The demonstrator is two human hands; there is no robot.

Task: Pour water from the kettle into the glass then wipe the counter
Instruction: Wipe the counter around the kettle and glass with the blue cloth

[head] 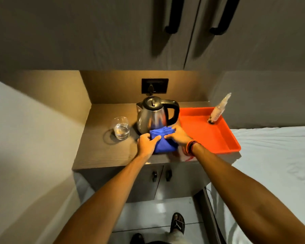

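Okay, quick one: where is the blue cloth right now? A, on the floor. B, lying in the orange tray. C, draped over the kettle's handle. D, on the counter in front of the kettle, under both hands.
D: the blue cloth sits on the counter before the kettle, gripped by the left hand and right hand.

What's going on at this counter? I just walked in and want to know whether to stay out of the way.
A person has both hands on a folded blue cloth lying on the counter in front of the kettle: left hand, right hand. The glass left of the kettle already holds water, so pouring looks done and wiping is at hand. An orange tray with a small bottle sits at the right.
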